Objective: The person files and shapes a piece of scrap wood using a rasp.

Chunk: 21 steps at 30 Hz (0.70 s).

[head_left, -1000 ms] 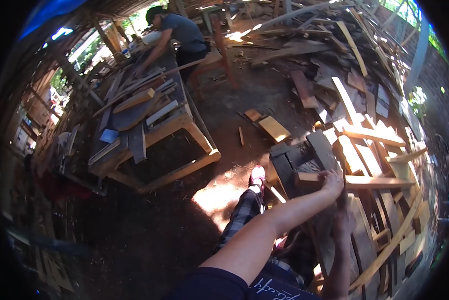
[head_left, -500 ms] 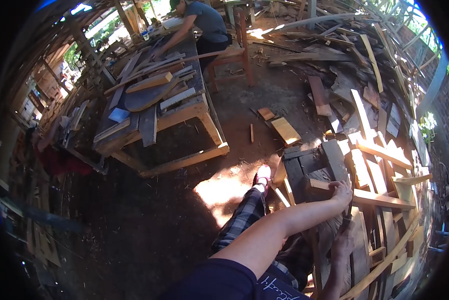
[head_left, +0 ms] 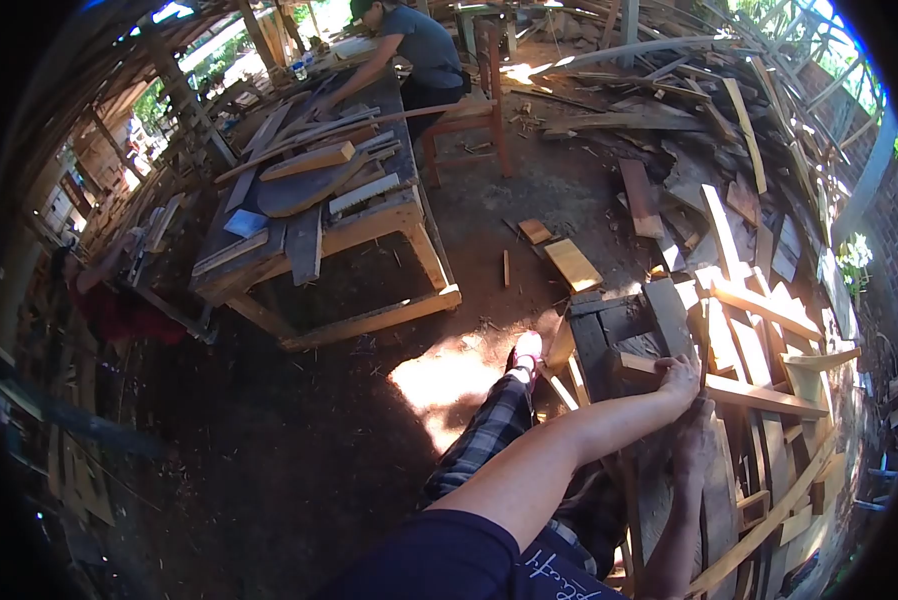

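Note:
A pale wooden strip [head_left: 764,396] lies crosswise over a dark, worn wooden bench [head_left: 591,345]. My left hand [head_left: 680,383] is closed around the strip near its left end, the arm reaching across my body. Just below it, close to the same strip, is my right hand [head_left: 691,450], its fingers curled. Whatever that hand holds is hidden in shadow and too dark to name.
Loose offcuts [head_left: 769,310] are heaped right of the bench. A wooden worktable [head_left: 369,235] bearing boards stands ahead left, with a person [head_left: 419,50] leaning over it beside a red chair [head_left: 464,115]. Another person [head_left: 119,300] is at far left. Planks [head_left: 574,265] lie on the ground.
My right hand has moved forward, up toward my left hand and the strip. My left hand keeps its hold, its wrist shifted slightly. The view has tilted a little.

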Tool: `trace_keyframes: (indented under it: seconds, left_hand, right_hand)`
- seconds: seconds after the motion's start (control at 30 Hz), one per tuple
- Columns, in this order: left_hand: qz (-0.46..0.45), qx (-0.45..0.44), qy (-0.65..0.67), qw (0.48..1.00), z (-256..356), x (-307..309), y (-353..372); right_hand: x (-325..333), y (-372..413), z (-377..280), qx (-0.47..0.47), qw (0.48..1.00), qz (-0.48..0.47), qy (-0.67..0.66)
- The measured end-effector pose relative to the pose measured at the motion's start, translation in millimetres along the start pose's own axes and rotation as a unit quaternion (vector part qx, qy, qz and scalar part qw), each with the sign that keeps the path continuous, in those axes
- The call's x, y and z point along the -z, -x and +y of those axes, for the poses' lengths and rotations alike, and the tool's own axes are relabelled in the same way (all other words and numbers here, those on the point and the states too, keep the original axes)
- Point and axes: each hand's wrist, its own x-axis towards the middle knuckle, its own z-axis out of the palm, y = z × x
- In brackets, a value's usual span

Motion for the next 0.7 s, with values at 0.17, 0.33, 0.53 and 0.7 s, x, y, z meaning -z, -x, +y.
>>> trace_keyframes:
  seconds: [0.17, 0.33, 0.53, 0.7]
  left_hand:
    - [-0.059, 0.0, 0.012, 0.998, 1, 16, -4]
    - [-0.036, 0.025, -0.007, 0.999, 11, 4, -4]
    - [-0.039, 0.057, -0.016, 0.997, 14, 6, -9]
    - [-0.008, 0.058, -0.016, 0.998, 18, -5, -10]
  right_hand:
    - [-15, 20, 24, 0.015, 1.0, -0.002, -0.008]
    - [-26, 5, 22, -0.03, 0.998, 0.001, 0.059]
    - [5, 12, -4, 0.004, 0.995, -0.023, -0.102]
    - [-5, 6, 3, -0.039, 0.998, -0.045, -0.023]
